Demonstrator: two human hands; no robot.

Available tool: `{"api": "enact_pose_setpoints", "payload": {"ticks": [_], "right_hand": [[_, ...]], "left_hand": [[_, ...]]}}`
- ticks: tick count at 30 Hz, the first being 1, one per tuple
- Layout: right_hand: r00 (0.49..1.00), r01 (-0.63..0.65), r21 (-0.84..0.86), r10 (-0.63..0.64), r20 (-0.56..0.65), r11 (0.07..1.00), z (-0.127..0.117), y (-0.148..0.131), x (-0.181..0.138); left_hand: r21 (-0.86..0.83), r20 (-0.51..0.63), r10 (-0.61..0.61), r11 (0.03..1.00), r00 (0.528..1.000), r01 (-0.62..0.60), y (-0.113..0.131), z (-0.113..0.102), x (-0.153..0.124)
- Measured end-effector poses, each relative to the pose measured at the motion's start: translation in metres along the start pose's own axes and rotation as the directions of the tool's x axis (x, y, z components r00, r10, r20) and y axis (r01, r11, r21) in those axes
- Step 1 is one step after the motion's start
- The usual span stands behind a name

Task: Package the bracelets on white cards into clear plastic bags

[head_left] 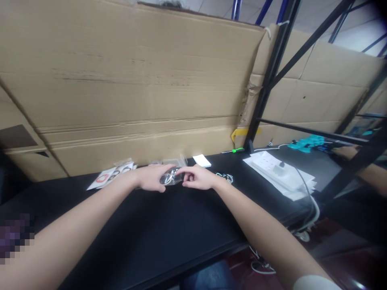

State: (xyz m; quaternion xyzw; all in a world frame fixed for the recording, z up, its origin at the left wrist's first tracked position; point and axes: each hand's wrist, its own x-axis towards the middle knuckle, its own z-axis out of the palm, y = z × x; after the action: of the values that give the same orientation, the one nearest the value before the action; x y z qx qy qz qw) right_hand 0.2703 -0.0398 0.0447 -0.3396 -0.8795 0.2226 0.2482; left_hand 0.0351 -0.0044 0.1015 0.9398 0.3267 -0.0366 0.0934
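Observation:
Near the back of the black table (169, 233), both my hands are at a small clear plastic bag (173, 177) with something coiled or rounded and pale inside; glare hides its exact kind. My left hand (152, 177) grips the left side of the bag between thumb and fingers. From the right, my right hand (199, 177) has its fingers curled in, with the index finger and thumb at the bag's right edge. Just behind the hands lie more clear plastic packets (178, 161), partly covered by them.
Printed cards in plastic (111, 175) lie left. A white card stack (202, 160), a thin cable coil (225, 177) and a green-handled screwdriver (237, 150) lie right. Beyond the black post (267, 88) are a power strip (272, 171), teal parts (306, 143) and another person's arm (370, 173). Cardboard (136, 80) walls the back.

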Motion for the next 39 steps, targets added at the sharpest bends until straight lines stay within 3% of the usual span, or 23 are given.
{"api": "enact_pose_setpoints", "payload": {"ticks": [4, 10, 15, 17, 19, 21, 23, 24, 26, 28, 30, 32, 36, 39], "right_hand": [[0.996, 0.007, -0.057, -0.002, 0.088, 0.998, 0.000, -0.007, 0.000], [0.992, -0.013, -0.207, 0.039, 0.119, 0.978, 0.000, -0.014, 0.004], [0.967, -0.158, -0.269, 0.203, 0.151, 0.950, -0.021, 0.003, -0.010], [0.919, -0.299, -0.276, 0.353, 0.175, 0.914, -0.033, 0.013, -0.019], [0.834, -0.432, -0.275, 0.496, 0.242, 0.859, -0.042, 0.022, -0.026], [0.759, -0.504, -0.272, 0.571, 0.314, 0.820, -0.046, 0.028, -0.029], [0.732, -0.527, -0.280, 0.596, 0.330, 0.802, -0.044, 0.030, -0.028], [0.740, -0.529, -0.291, 0.601, 0.302, 0.797, -0.041, 0.030, -0.025], [0.805, -0.503, -0.323, 0.571, 0.161, 0.801, -0.031, 0.029, -0.018], [0.887, -0.440, -0.371, 0.460, -0.036, 0.818, -0.018, 0.030, -0.010], [0.925, -0.380, -0.438, 0.341, -0.169, 0.814, -0.006, 0.033, -0.003], [0.929, -0.371, -0.498, 0.316, -0.194, 0.784, 0.005, 0.039, 0.004], [0.910, -0.402, -0.548, 0.386, -0.151, 0.734, 0.017, 0.053, 0.017], [0.911, -0.401, -0.534, 0.384, -0.148, 0.744, 0.019, 0.057, 0.024]], "left_hand": [[-0.042, -0.056, 0.035, 0.998, 0.998, -0.037, 0.003, 0.004, 0.001], [-0.058, -0.055, 0.040, 0.997, 0.998, -0.043, 0.008, 0.007, 0.003], [-0.015, -0.112, 0.047, 0.999, 0.993, -0.048, -0.004, 0.013, 0.002], [0.012, -0.168, 0.011, 1.000, 0.986, -0.009, -0.016, 0.012, 0.003], [0.023, -0.260, -0.039, 0.999, 0.965, 0.046, -0.031, 0.010, 0.008], [0.006, -0.379, -0.059, 0.998, 0.923, 0.067, -0.046, 0.007, 0.019], [-0.025, -0.470, -0.075, 0.997, 0.880, 0.071, -0.059, 0.006, 0.036], [-0.039, -0.496, -0.075, 0.997, 0.865, 0.064, -0.063, 0.008, 0.047], [-0.036, -0.509, -0.062, 0.998, 0.859, 0.050, -0.067, 0.013, 0.068], [0.013, -0.478, -0.052, 0.998, 0.877, 0.066, -0.066, 0.022, 0.085], [0.038, -0.473, -0.092, 0.991, 0.876, 0.125, -0.060, 0.034, 0.094], [0.049, -0.497, -0.152, 0.978, 0.854, 0.203, -0.053, 0.047, 0.093], [0.076, -0.549, -0.223, 0.946, 0.805, 0.314, -0.039, 0.070, 0.077], [0.112, -0.546, -0.209, 0.942, 0.811, 0.318, -0.034, 0.081, 0.071]]}}
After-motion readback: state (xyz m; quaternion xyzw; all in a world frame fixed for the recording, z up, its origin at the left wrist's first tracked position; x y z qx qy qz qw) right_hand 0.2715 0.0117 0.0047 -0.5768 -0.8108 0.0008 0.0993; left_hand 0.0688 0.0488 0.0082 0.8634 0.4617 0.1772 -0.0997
